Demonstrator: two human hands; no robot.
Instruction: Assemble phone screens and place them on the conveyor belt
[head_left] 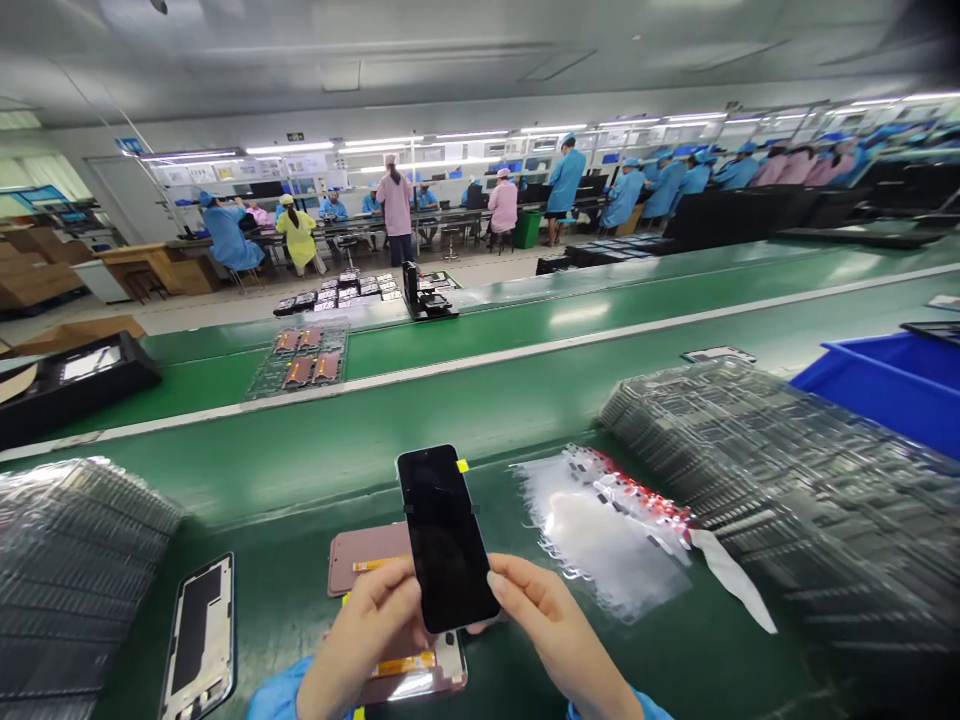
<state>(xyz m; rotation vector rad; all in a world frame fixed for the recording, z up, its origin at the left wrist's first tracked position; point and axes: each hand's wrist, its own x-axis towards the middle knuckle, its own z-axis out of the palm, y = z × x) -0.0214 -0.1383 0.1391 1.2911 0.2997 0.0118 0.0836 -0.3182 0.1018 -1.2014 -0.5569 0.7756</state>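
Observation:
A phone with a black screen (448, 540) is held upright and slightly tilted in front of me, with a yellow tab at its upper right edge. My left hand (373, 625) grips its lower left edge, and my right hand (559, 630) pinches the lower right edge. Beneath the phone lie pinkish phone panels (346, 558) with orange flex strips, partly hidden by my hands. To the left rests a silver phone frame (201, 638) with a black inner area. A spread pile of clear plastic films (592, 530) with red tabs lies to the right of the phone.
Stacked clear plastic trays rise at left (64, 570) and right (750, 480). A blue bin (892, 385) stands at far right. Across the green conveyor belt (480, 335) sits a clear tray with copper-coloured panels (311, 358). Several people in coloured smocks work at benches behind.

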